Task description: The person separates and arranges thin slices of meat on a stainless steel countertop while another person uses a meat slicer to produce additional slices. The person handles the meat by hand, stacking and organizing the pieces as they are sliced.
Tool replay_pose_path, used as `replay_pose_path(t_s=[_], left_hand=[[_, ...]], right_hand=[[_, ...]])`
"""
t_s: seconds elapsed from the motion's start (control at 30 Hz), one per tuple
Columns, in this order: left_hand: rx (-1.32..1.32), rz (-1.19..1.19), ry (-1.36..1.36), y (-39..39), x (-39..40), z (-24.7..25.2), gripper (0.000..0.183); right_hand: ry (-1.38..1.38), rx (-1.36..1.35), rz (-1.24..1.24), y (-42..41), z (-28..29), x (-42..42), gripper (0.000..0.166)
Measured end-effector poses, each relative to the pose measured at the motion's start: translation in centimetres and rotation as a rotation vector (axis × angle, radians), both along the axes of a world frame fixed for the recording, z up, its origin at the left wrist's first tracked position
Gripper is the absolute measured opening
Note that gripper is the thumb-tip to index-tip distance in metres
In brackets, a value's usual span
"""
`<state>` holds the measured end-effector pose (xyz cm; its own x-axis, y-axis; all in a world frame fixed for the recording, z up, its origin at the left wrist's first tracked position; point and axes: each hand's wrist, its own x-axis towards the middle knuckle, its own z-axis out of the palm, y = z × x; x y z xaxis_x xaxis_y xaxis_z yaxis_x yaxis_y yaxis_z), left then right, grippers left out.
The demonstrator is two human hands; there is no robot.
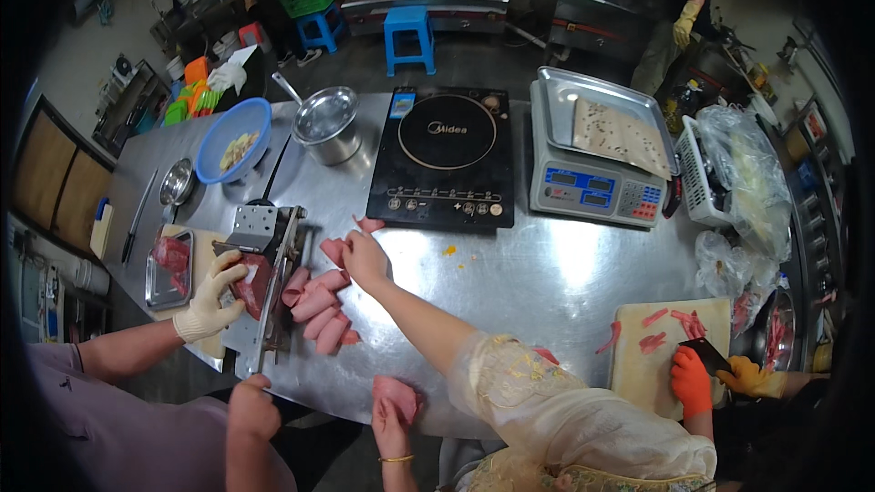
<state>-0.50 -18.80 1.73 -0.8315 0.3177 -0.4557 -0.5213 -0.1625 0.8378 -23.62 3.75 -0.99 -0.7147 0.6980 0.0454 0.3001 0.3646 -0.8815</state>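
My right hand (366, 261) reaches across the steel table with its fingers closed on a thin curled meat slice (333, 251). Another slice (370, 224) lies just beyond it, at the cooktop's front edge. Several rolled meat slices (316, 303) are heaped below that hand, beside a manual meat slicer (263, 314). At the table's front edge, my left hand (389, 420), with a gold bracelet at its wrist, holds flat meat slices (400, 396). To the left, a co-worker's white-gloved hand (210, 297) rests on a meat block (253, 287) in the slicer; their bare hand (253, 406) is at its handle end.
Behind stand an induction cooktop (448, 198), a lidded saucepan (327, 126), a blue basket (234, 140) and a digital scale (595, 198). A metal tray (171, 294) holds meat at left. On the right, another co-worker's orange-gloved hand (690, 383) is by a cleaver (707, 355) over a cutting board (642, 369).
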Motion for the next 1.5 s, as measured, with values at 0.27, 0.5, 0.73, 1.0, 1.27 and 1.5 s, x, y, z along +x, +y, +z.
replay_pose_path(t_s=[0.27, 0.5, 0.73, 1.0, 1.27, 1.5], left_hand=[[0.014, -0.003, 0.023, 3.1, -2.5, 2.5, 0.038], [0.179, -0.266, -0.121, 5.5, -3.6, 4.4, 0.035], [0.067, -0.642, -0.038, 5.5, -2.7, 5.9, 0.030], [0.309, -0.345, -0.184, 5.8, -0.9, 10.0, 0.042], [-0.063, -0.261, 0.153, 5.3, 0.2, 5.2, 0.041], [-0.592, -0.110, 1.164, 6.1, 3.4, 6.7, 0.030]], right_hand=[[0.165, -0.822, 0.152, 3.8, 3.4, 18.1, 0.040], [-0.014, -0.411, 0.575, 4.6, 15.1, 27.5, 0.021], [-0.464, -0.330, 0.894, 1.5, 21.5, 26.6, 0.019], [-0.091, -0.021, 0.570, -0.1, 14.4, 26.9, 0.014], [-0.023, -0.095, 0.220, -3.2, 8.4, 29.8, 0.044], [-0.078, -1.254, 0.229, -6.4, 8.9, 32.6, 0.049]])
